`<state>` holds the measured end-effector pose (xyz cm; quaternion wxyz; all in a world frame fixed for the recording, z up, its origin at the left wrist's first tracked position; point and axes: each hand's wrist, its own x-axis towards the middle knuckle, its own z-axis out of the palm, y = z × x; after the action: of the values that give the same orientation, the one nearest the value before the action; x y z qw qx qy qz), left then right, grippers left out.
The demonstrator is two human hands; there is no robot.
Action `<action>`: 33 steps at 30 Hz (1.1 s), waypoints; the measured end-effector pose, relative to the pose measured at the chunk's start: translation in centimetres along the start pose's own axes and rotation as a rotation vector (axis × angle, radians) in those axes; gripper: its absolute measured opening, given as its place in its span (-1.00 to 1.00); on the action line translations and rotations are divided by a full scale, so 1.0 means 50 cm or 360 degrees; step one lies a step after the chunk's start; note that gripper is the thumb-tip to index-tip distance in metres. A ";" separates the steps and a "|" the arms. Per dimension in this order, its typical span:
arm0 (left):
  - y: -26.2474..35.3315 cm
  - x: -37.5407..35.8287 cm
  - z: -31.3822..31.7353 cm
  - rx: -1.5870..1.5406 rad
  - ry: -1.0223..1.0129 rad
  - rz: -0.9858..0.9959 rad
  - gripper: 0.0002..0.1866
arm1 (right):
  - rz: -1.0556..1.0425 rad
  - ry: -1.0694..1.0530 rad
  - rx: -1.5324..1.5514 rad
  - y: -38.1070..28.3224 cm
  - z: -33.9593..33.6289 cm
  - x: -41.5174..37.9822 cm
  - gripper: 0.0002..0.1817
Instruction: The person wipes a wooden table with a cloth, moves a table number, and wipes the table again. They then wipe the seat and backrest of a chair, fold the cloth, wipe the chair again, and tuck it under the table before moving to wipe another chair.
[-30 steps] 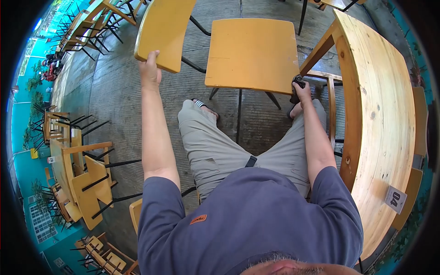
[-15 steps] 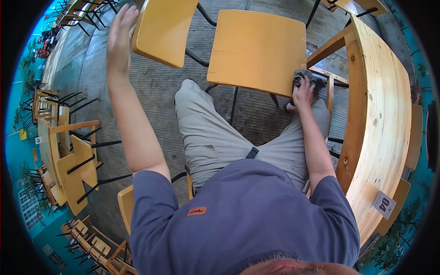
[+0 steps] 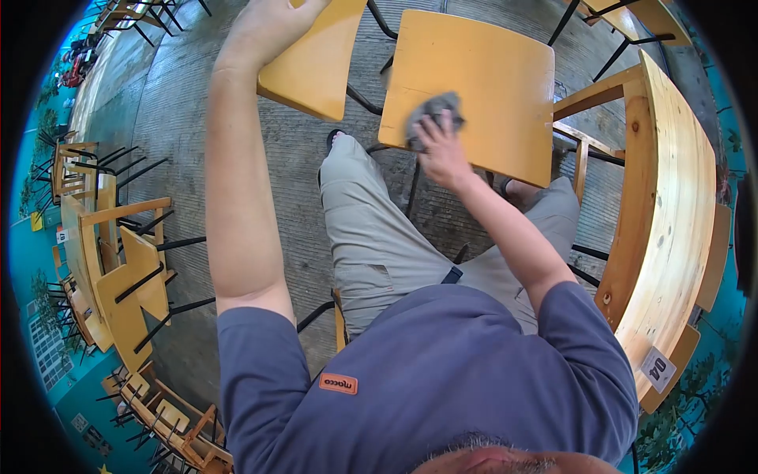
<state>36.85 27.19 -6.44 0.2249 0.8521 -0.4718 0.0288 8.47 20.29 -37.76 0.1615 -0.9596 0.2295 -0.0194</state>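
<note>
My right hand [image 3: 444, 152] presses a crumpled grey cloth [image 3: 434, 115] onto the left front part of a yellow wooden chair seat [image 3: 489, 87]. Its fingers spread over the cloth and hold it. At the top edge of the view, my left hand [image 3: 272, 31] is at a second yellow panel [image 3: 312, 67], which looks like the chair's backrest. The fingers of that hand are mostly cut off by the frame, so their grip is hidden. Black metal legs show below the seat, between my knees.
Close on my right stands a wooden table [image 3: 671, 205] with a "04" card [image 3: 655, 369] on it. Chairs rest upside down on tables [image 3: 83, 245] to the left. Another chair [image 3: 643, 20] is at the top right. Ridged concrete floor [image 3: 178, 103] lies around.
My right hand has carried the cloth from the seat's right edge leftward onto its surface. My left hand has moved right and up, from beside the backrest to over it.
</note>
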 end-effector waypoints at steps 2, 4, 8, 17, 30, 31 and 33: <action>0.020 -0.019 -0.010 0.0004 -0.0010 0.0014 -0.02 | -0.0142 0.0128 -0.0111 -0.063 0.045 0.078 -0.29; 0.021 -0.012 -0.011 0.0013 -0.0029 0.0043 -0.03 | -0.0117 0.0048 -0.0132 -0.083 0.040 0.132 -0.27; 0.011 -0.005 -0.003 0.0082 -0.0057 -0.0073 -0.09 | -0.0119 0.0002 -0.0136 -0.052 0.029 0.198 -0.26; 0.023 -0.010 -0.010 0.0029 -0.0072 -0.0149 -0.13 | -0.0083 0.0033 -0.0040 -0.092 0.031 0.070 -0.26; -0.012 -0.021 0.023 -0.0004 0.0147 0.0224 -0.31 | 0.0098 0.0433 -0.0348 0.126 0.030 0.477 -0.26; -0.011 -0.017 0.020 0.0000 0.0138 0.0228 -0.31 | 0.0100 0.0449 -0.0446 0.143 0.023 0.506 -0.26; -0.007 -0.012 0.018 0.0076 0.0035 0.0225 -0.34 | 0.0110 0.0449 -0.0460 0.160 0.020 0.537 -0.25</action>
<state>36.67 27.47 -7.51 0.2069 0.8214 -0.5274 0.0653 29.09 1.87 -42.24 -0.0112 -0.9521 0.2832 -0.1151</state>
